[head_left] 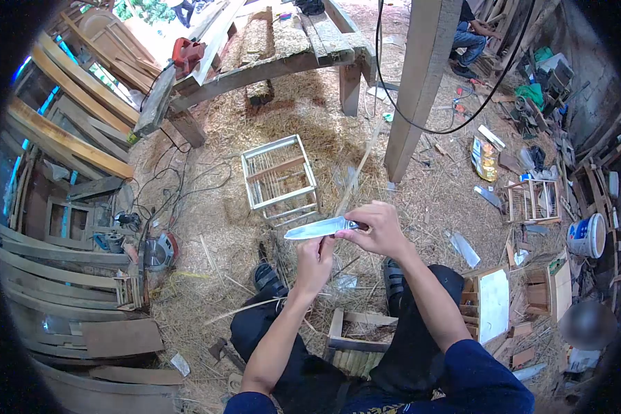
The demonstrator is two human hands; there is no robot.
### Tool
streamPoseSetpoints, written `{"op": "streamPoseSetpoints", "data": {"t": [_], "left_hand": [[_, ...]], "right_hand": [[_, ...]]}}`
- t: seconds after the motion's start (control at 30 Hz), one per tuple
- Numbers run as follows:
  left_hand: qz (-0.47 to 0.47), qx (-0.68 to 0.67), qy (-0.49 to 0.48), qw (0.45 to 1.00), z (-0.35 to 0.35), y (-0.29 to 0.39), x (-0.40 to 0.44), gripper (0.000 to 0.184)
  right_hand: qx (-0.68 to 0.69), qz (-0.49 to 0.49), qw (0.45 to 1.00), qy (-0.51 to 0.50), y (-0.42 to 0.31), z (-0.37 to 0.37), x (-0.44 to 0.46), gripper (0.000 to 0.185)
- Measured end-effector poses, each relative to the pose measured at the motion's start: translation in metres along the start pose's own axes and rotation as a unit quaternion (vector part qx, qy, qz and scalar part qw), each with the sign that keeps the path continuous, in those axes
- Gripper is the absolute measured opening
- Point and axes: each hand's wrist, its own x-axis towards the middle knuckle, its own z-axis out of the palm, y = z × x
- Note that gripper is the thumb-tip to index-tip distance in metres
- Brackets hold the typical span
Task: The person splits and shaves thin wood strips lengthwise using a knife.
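My right hand [376,231] is closed around the handle of a knife [316,228], whose broad, shiny blade points left. Just below the blade, my left hand [314,263] is closed with the thumb up, close under the knife's edge. A thin wooden strip [357,171] runs away from my hands toward the floor ahead; its near end passes behind the blade and appears to be in my left fingers. Between my knees stands a small wooden frame with slats [362,338]. Farther ahead, a pale slatted wooden cage [279,176] rests on the floor.
Shavings cover the floor. A rough workbench [269,76] carries a red power tool [188,55]; a post [421,90] with a hanging black cable stands to its right. A circular saw [160,252] and long boards [69,138] lie left. At right are a white bucket [586,236] and another person [470,41].
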Motion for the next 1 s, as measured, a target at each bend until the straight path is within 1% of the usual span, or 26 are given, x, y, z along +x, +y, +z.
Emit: {"op": "streamPoseSetpoints", "data": {"t": [0.07, 0.13, 0.27, 0.3, 0.37, 0.4, 0.5, 0.57, 0.6, 0.63, 0.67, 0.73, 0.8, 0.83, 0.9, 0.93, 0.97, 1.0], "left_hand": [[0.000, -0.008, -0.007, 1.000, 0.001, -0.005, 0.002, 0.021], [-0.007, -0.040, -0.006, 0.999, 0.005, -0.006, 0.007, 0.022], [-0.065, -0.086, -0.050, 0.993, 0.003, -0.007, 0.014, 0.025], [-0.086, -0.107, -0.065, 0.988, 0.002, -0.011, 0.015, 0.026], [-0.118, -0.144, -0.090, 0.978, 0.000, -0.021, 0.009, 0.027], [-0.128, -0.161, -0.104, 0.973, 0.000, -0.027, 0.000, 0.027], [-0.140, -0.180, -0.126, 0.965, -0.002, -0.044, 0.004, 0.029], [-0.163, -0.161, -0.138, 0.964, -0.008, -0.054, 0.011, 0.030], [-0.153, -0.165, -0.137, 0.965, -0.010, -0.059, 0.012, 0.029], [-0.140, -0.170, -0.134, 0.966, -0.010, -0.067, 0.014, 0.028], [-0.122, -0.179, -0.128, 0.968, -0.009, -0.073, 0.019, 0.027], [-0.135, -0.174, -0.131, 0.967, -0.008, -0.078, 0.023, 0.027], [-0.129, -0.169, -0.131, 0.968, -0.007, -0.077, 0.026, 0.027], [-0.146, -0.192, -0.127, 0.962, -0.010, -0.076, 0.026, 0.028], [-0.190, -0.235, -0.123, 0.945, -0.020, -0.069, 0.015, 0.031], [-0.192, -0.233, -0.126, 0.945, -0.026, -0.067, 0.010, 0.030], [-0.191, -0.235, -0.129, 0.944, -0.031, -0.064, 0.007, 0.030], [-0.188, -0.239, -0.131, 0.944, -0.035, -0.060, 0.005, 0.030]], "right_hand": [[-0.006, -0.022, 0.999, 0.026, 0.008, 0.004, 0.001, 0.035], [-0.032, -0.021, 0.999, 0.011, 0.011, -0.001, 0.004, 0.034], [-0.076, -0.027, 0.997, 0.009, 0.023, -0.001, 0.009, 0.034], [-0.076, -0.037, 0.996, 0.030, 0.024, -0.002, 0.012, 0.030], [-0.082, 0.113, 0.986, 0.090, 0.060, -0.022, 0.017, 0.028], [-0.087, 0.188, 0.971, 0.121, 0.074, -0.031, 0.018, 0.027], [-0.214, 0.161, 0.957, 0.108, 0.082, -0.045, 0.022, 0.024], [-0.177, 0.181, 0.958, 0.133, 0.088, -0.036, 0.021, 0.026], [-0.154, 0.196, 0.958, 0.145, 0.085, -0.027, 0.020, 0.027], [-0.148, 0.204, 0.960, 0.124, 0.083, -0.020, 0.024, 0.028], [-0.159, 0.157, 0.971, 0.089, 0.082, -0.013, 0.028, 0.027], [-0.182, 0.065, 0.981, 0.015, 0.073, 0.006, 0.027, 0.027], [-0.117, -0.014, 0.993, -0.021, 0.052, 0.028, 0.024, 0.028], [-0.082, -0.053, 0.995, -0.038, 0.045, 0.035, 0.023, 0.028], [-0.185, -0.016, 0.979, 0.087, 0.080, 0.008, 0.030, 0.024], [-0.156, 0.114, 0.969, 0.152, 0.092, -0.017, 0.036, 0.022], [-0.128, 0.239, 0.939, 0.213, 0.095, -0.039, 0.039, 0.021], [-0.157, 0.233, 0.940, 0.193, 0.091, -0.048, 0.033, 0.023]]}}
